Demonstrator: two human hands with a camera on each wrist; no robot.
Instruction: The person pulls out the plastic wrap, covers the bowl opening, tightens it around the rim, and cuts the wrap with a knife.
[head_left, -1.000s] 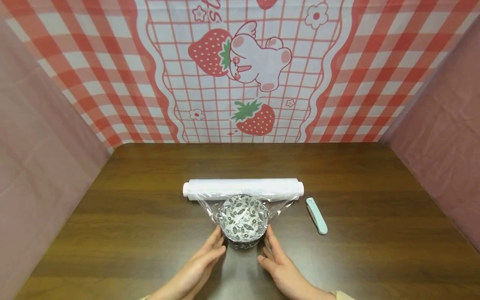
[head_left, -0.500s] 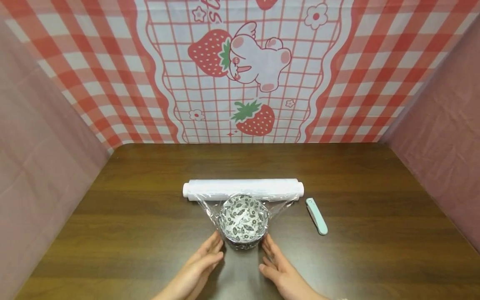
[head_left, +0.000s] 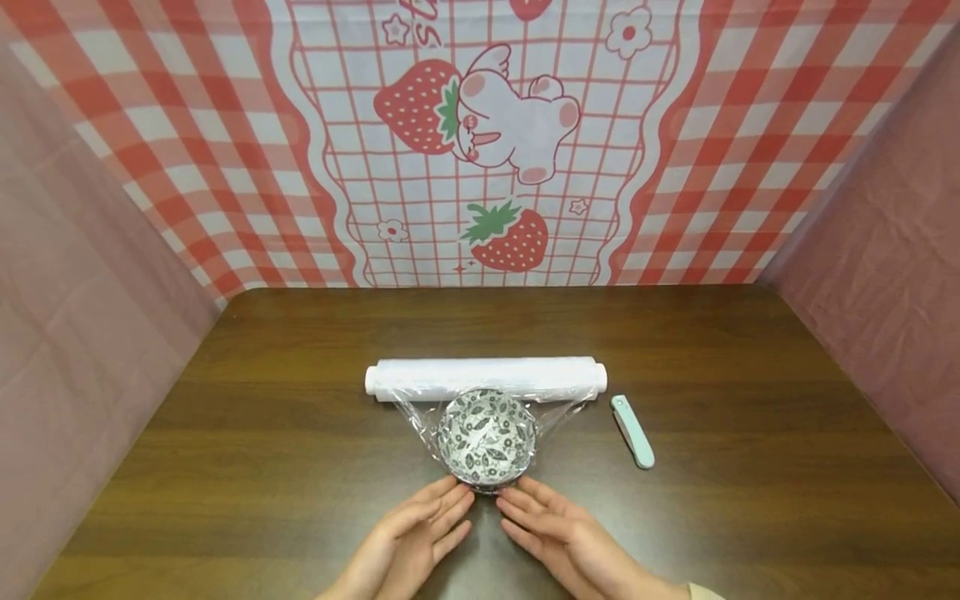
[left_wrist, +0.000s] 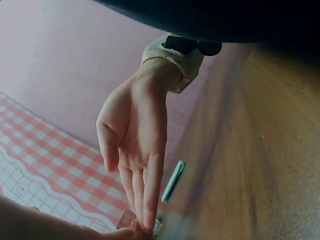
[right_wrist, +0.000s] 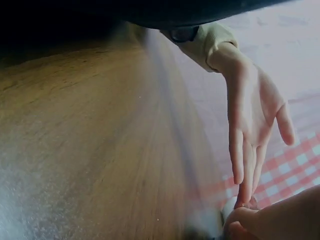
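A bowl [head_left: 486, 437] with a dark leaf pattern stands under clear plastic wrap [head_left: 420, 423] that stretches back to a white roll of plastic wrap [head_left: 486, 379]. At the bowl's near left side, my left hand [head_left: 420, 533] touches the wrapped rim with straight fingers. My right hand [head_left: 566, 533] does likewise at the near right, its fingertips close to the left ones. Both palms face inward and neither hand grips anything. The left wrist view shows the right hand [left_wrist: 137, 135] extended, fingertips at the bowl; most of the bowl is hidden there.
A pale mint folding cutter or knife [head_left: 633, 432] lies on the brown wooden table [head_left: 225, 450], right of the bowl. Behind the table hangs a red checked strawberry cloth [head_left: 495, 150], with pink cloth [head_left: 82, 275] at the sides.
Both hands have slid from the bowl's left and right sides around to its near side, coming closer together. The bowl, the roll and the mint tool stay where they were.
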